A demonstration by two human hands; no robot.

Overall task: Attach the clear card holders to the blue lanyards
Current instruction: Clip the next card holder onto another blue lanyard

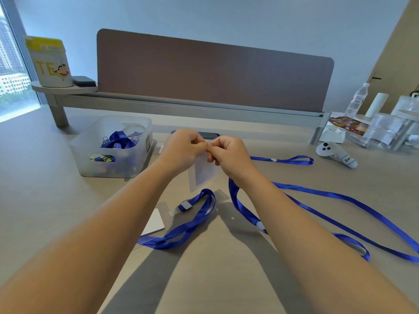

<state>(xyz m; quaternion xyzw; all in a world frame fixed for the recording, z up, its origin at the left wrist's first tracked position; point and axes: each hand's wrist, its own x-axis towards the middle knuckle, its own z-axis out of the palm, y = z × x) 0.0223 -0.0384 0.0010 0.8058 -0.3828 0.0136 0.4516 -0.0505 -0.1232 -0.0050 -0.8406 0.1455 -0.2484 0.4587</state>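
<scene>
Both hands, left hand (183,148) and right hand (229,152), pinched the clear plastic card holder (201,175) and long blue ribbon lanyard's (317,200) clip at twelve o'clock; keeping the slot taut would likely help threading.

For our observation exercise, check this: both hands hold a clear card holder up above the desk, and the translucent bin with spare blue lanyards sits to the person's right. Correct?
Not quite. In the head view the translucent bin sits to the person's left, not right. The rest holds: the left hand and right hand hold the clear card holder above the desk.

Fingertips (209,148) seemingly hide the clip; blue lanyard (340,214) runs off-frame.
</scene>
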